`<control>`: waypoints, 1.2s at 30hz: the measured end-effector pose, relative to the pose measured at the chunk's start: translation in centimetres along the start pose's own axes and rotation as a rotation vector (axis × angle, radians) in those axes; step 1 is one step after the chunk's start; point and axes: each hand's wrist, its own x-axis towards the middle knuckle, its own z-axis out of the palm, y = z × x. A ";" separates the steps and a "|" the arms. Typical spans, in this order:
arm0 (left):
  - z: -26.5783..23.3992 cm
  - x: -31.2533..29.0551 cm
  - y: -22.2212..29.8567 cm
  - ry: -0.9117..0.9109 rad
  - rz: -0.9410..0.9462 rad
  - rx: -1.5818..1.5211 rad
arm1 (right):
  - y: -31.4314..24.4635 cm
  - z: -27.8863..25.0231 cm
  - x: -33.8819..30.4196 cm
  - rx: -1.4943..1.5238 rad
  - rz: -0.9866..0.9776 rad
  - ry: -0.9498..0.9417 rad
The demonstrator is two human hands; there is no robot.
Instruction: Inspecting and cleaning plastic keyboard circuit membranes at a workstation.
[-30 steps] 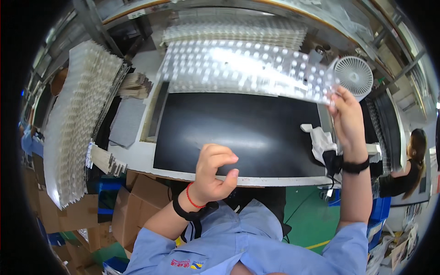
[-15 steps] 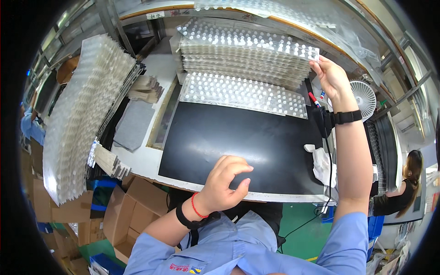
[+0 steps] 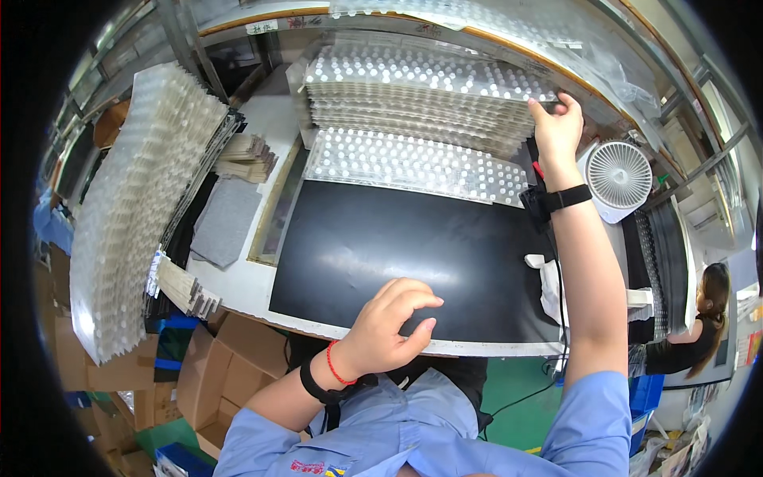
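My right hand (image 3: 558,131) is at the right end of a tall stack of clear plastic sheets (image 3: 421,99) with rows of white dots. Its thumb lies against the front edge of the top dotted sheet (image 3: 433,71), with the fingers bent round the end corner. Part of that grip is hidden. In front of the stack, another dotted sheet (image 3: 413,163) lies on the far edge of a black mat (image 3: 413,246). Over the mat's near edge hovers my left hand (image 3: 389,330), thumb and fingers apart, holding nothing.
On the left stands another tall stack of clear sheets (image 3: 143,191), beside grey cloths (image 3: 222,219) and bundled strips (image 3: 187,286). A white fan (image 3: 618,179) and crumpled white paper (image 3: 544,282) are on the right. Below left sits an open carton (image 3: 230,370). Someone (image 3: 699,326) is at far right.
My right hand has shifted left, with its fingers spread wider at the stack's end. The top sheet looks slightly shifted and blurred. My left hand has hardly moved.
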 end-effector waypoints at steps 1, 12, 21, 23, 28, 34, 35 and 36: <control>0.0 0.0 0.0 -0.005 -0.009 -0.012 | -0.3 0.3 -0.4 0.007 -0.002 -0.003; -0.1 0.6 0.4 -0.070 -0.048 0.017 | -5.8 5.6 -5.7 -0.419 -0.844 -0.447; -0.1 0.2 0.1 -0.083 -0.053 0.003 | -4.9 -0.3 -5.3 -0.123 -0.396 -0.668; 0.1 0.5 0.2 -0.108 -0.045 0.003 | -0.8 -2.4 -3.8 -0.277 -0.267 -0.769; 0.1 0.4 0.1 -0.126 -0.055 -0.001 | 5.6 -4.8 -2.9 -0.602 -0.003 -0.860; -0.1 0.5 0.3 -0.123 -0.071 0.011 | 5.5 -5.0 -4.0 -0.197 0.578 -0.869; -0.1 0.5 0.3 -0.125 -0.081 0.007 | 5.7 -4.8 -3.9 -0.140 0.635 -0.843; 0.0 0.5 0.3 -0.126 -0.092 0.002 | 6.6 -4.7 -3.5 -0.112 0.652 -0.847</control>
